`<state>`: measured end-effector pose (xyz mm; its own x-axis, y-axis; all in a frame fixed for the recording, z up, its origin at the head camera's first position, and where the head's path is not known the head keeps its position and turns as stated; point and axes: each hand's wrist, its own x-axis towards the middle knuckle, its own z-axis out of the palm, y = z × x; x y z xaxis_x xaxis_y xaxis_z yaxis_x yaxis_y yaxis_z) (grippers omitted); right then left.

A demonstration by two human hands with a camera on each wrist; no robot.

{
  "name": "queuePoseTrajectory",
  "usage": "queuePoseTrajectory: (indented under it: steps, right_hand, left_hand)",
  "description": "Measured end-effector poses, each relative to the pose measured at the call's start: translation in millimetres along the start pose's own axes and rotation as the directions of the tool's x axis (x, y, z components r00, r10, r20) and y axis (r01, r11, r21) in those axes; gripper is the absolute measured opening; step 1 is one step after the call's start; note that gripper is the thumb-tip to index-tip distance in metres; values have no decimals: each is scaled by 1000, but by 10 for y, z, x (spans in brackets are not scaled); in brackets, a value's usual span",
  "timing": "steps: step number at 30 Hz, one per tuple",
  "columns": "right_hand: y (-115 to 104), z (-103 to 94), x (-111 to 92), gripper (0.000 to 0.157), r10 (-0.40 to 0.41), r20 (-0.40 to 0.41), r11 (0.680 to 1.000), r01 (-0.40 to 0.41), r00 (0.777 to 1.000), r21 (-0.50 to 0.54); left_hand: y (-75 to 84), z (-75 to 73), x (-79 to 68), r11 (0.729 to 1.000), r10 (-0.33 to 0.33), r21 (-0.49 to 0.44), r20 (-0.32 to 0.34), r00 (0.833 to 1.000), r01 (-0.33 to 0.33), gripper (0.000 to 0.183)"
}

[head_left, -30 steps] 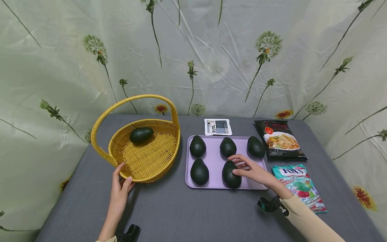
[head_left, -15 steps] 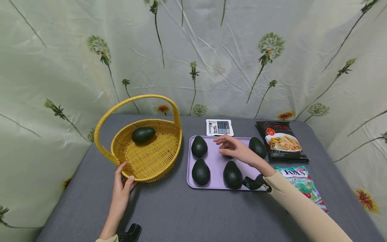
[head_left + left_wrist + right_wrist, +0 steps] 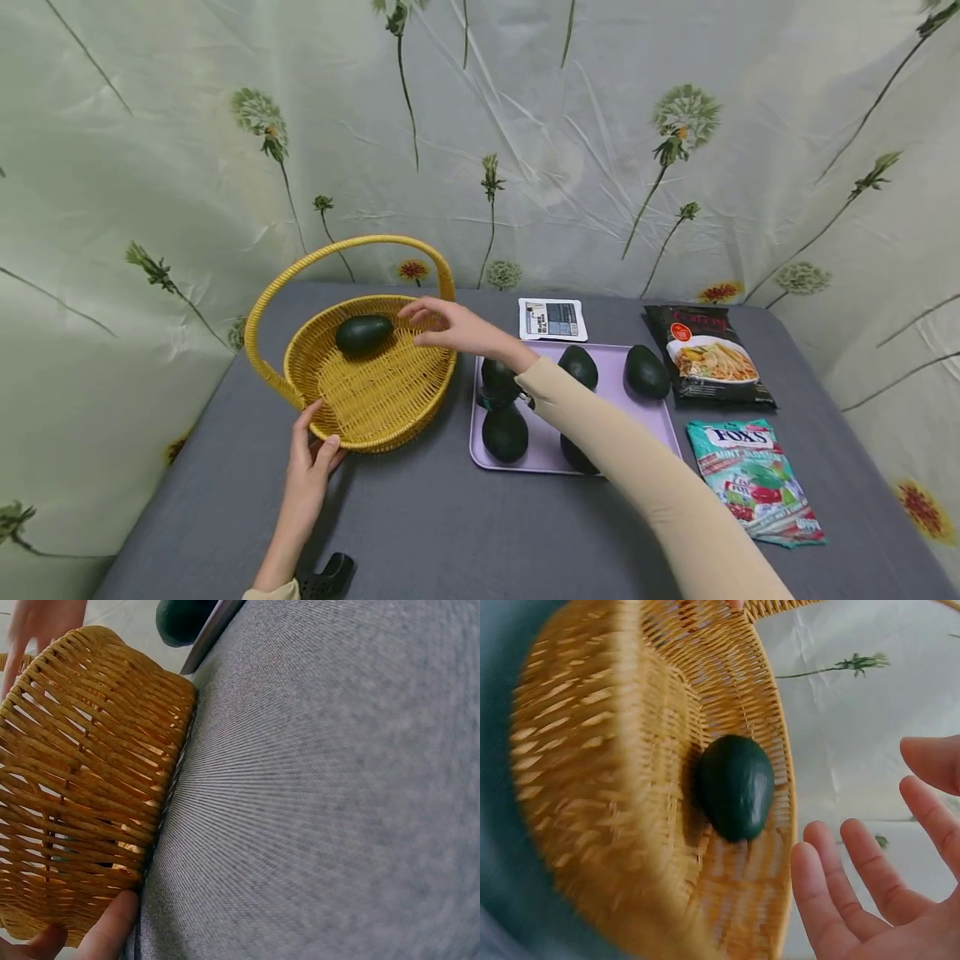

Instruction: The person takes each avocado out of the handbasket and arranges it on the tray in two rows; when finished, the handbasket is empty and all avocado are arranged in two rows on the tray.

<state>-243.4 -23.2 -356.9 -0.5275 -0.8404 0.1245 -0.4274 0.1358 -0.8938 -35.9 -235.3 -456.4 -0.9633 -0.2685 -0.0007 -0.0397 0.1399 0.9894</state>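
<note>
A yellow wicker basket (image 3: 375,408) with a tall hooped handle stands at the left of the table. One dark green avocado (image 3: 364,335) lies inside it. My left hand (image 3: 309,479) grips the basket's near-left rim, and in the left wrist view its fingers (image 3: 111,930) lie against the woven wall. Reaching across, my right hand (image 3: 465,332) hovers over the basket's right side, beside the avocado, holding nothing. In the right wrist view its fingers (image 3: 877,866) are spread. Several more avocados lie on a lilac tray (image 3: 615,358); my right arm partly covers some of them.
Behind the tray lies a small white packet (image 3: 552,319). To its right are a black noodle bag (image 3: 708,354) and a teal candy bag (image 3: 757,483). A flower-printed curtain (image 3: 570,167) hangs behind the grey table (image 3: 420,533).
My right hand has left the avocado on the tray and moved left over the basket, without carrying anything. The left hand stays on the basket rim. The view has shifted slightly.
</note>
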Motion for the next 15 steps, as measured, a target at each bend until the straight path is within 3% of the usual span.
queuePoseTrajectory:
  steps: [6, 15]
  right_hand:
    - [62, 238, 418, 44, 132, 62, 991, -132, 989, -8]
    - [124, 476, 685, 56, 356, 29, 934, -357, 934, 17]
  left_hand:
    - [-4, 3, 4, 1000, 9, -12, 2, 1000, -9, 57]
    - [-11, 0, 2, 1000, 11, 1, -6, 1000, -11, 57]
